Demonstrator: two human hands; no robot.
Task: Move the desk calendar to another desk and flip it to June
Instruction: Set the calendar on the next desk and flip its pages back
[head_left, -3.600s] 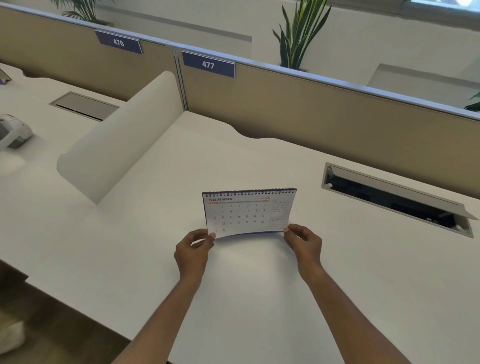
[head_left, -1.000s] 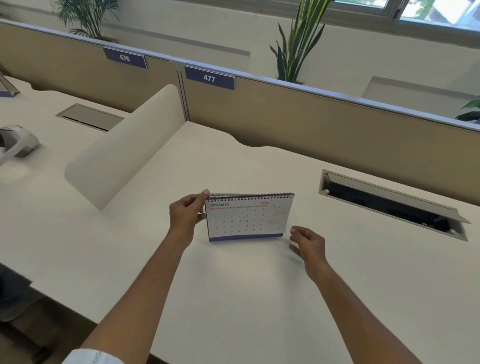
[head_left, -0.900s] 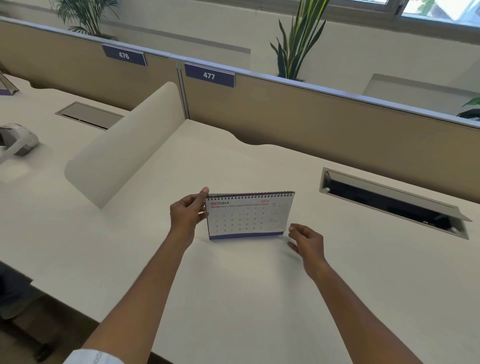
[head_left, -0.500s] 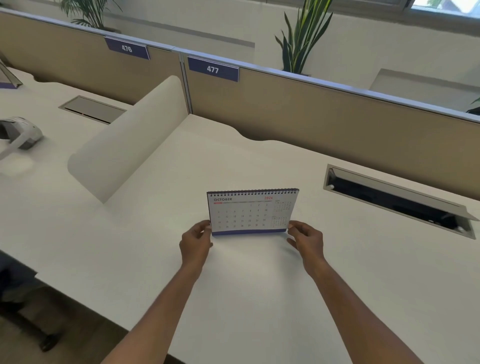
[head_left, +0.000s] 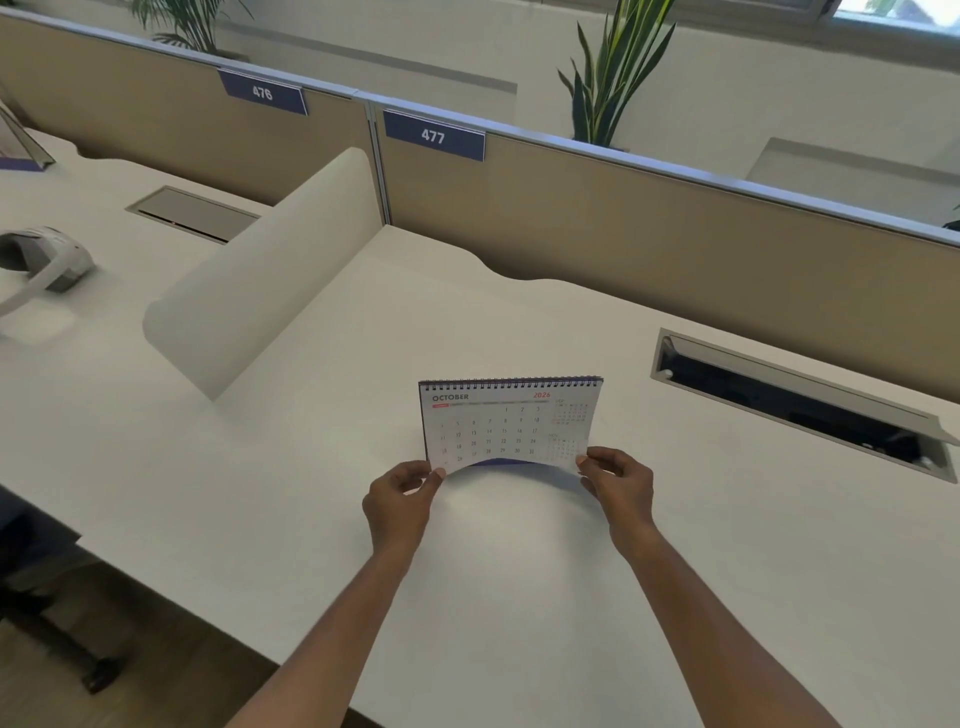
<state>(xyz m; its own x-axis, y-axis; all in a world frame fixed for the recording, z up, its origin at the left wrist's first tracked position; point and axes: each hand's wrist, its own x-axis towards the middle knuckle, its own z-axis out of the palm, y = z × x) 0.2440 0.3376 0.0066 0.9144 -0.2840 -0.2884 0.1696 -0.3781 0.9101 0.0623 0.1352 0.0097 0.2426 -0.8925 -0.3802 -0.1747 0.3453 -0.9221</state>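
Head view: two bare forearms reach in from the bottom edge over the white bench. The left hand has its fingers closed in a pinch on the lower left corner of the desk calendar's front sheet, and the right hand pinches the lower right corner of the same sheet. The desk calendar stands on the bench just beyond the hands, spiral binding on top, showing OCTOBER 2026; the sheet's bottom edge is lifted and bowed upward, with a strip of the dark blue base showing under it. To the right, farther back, a cable hatch lies open in the bench top. To the left a curved white divider rises between this bench and the next, where a grey and white device, possibly a headset, rests. Behind runs a tan partition with blue tags reading 476 and 477, and a green plant beyond it.
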